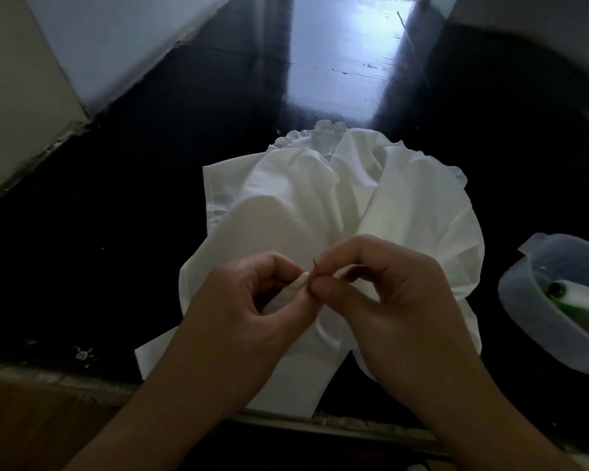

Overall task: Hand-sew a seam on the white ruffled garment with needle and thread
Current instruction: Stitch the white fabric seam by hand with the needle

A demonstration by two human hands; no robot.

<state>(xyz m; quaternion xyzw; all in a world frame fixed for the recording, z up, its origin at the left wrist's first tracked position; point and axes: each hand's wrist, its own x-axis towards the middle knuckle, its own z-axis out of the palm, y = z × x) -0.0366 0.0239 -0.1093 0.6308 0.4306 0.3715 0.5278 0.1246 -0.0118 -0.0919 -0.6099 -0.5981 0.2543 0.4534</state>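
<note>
The white ruffled garment (340,195) lies spread on a dark surface, its frilled edge at the far side. My left hand (249,307) pinches a small fold of the fabric between thumb and fingers. My right hand (385,294) pinches a thin dark needle (315,265), whose tip pokes up just above the fold between the two hands. The thread is too fine to make out.
A pale plastic container (538,321) stands at the right edge and holds a white thread spool (582,295) and something green. The dark surface (116,232) has a worn front edge near me. A pale wall or board rises at the far left.
</note>
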